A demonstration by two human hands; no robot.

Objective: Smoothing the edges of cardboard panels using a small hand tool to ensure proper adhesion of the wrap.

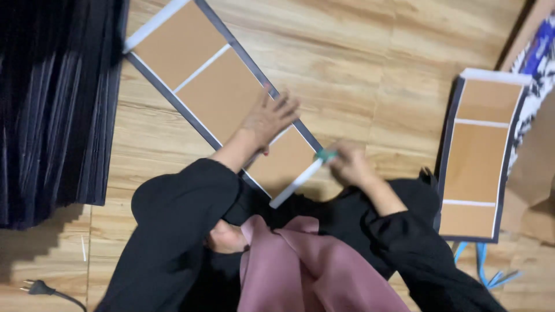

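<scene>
While the left hand (269, 118) lies open, fingers spread, pressing a long dark-edged strip (219, 95) of brown cardboard panels with white borders on the wood floor (358, 63), the right hand (347, 163) grips a teal-tipped tool (325, 155) at its near end.

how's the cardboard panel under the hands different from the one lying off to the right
The panel under the hands lies slanted across the floor, pressed by the left hand while the right hand works its edge with a green-tipped tool. The right-hand panel lies nearly straight, untouched. Both are brown boards with white gaps and dark borders.
</scene>
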